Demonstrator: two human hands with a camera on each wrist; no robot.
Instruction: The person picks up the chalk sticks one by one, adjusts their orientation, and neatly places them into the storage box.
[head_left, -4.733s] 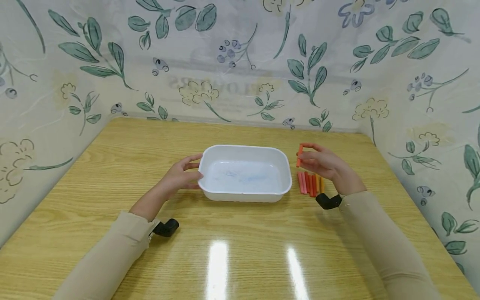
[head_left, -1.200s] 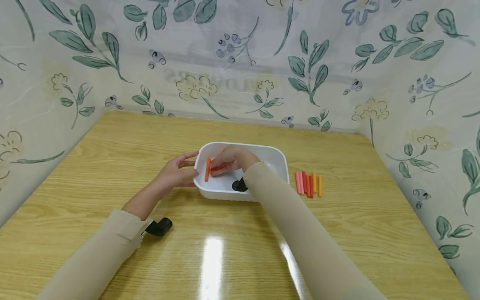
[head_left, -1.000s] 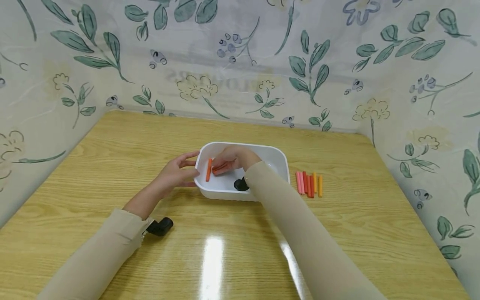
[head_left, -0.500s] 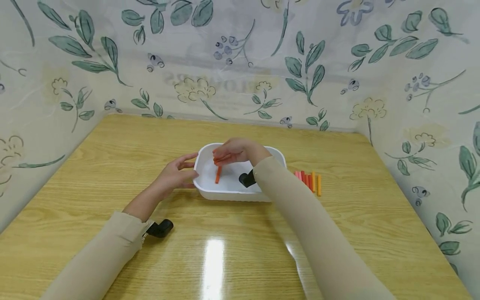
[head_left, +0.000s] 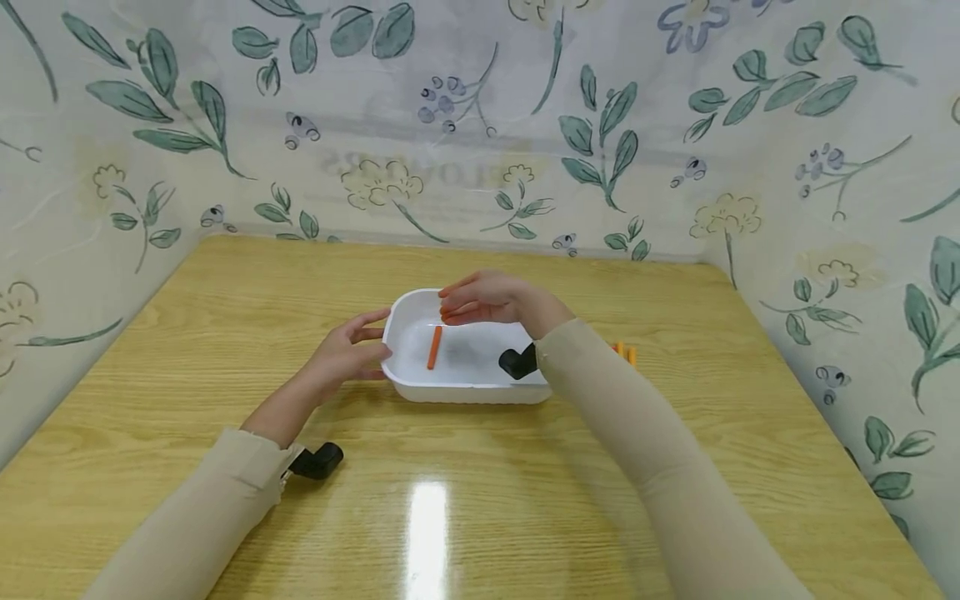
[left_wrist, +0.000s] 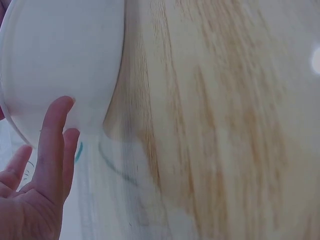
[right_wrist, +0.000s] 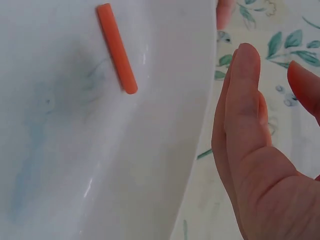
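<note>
The white plastic tray (head_left: 472,393) lies in the middle of the table in the head view. A single orange crayon-like stick (head_left: 434,347) rests on its floor near the left end, and the right wrist view shows this orange stick (right_wrist: 118,49) smooth and round. My left hand (head_left: 347,354) touches the tray's left end with spread fingers, which lie nearly straight at the outer wall in the left wrist view. My right hand (head_left: 495,298) hovers over the tray's back rim, fingers extended, thumb apart, holding nothing. Its fingertips look orange-tinted.
Yellow-orange sticks (head_left: 632,357) show past the right sleeve (head_left: 622,400), which hides others of that row. A wooden table (head_left: 360,517) spreads around the tray. Flower-patterned sheeting (head_left: 480,200) stands behind the table and at both sides. Black wrist mounts (head_left: 318,461) stick out from the cuffs.
The right hand brought an orange stick from the row at right into the tray, let it go, and rose back and to the right. The stick shifted slightly rightward. The left hand stayed at the tray.
</note>
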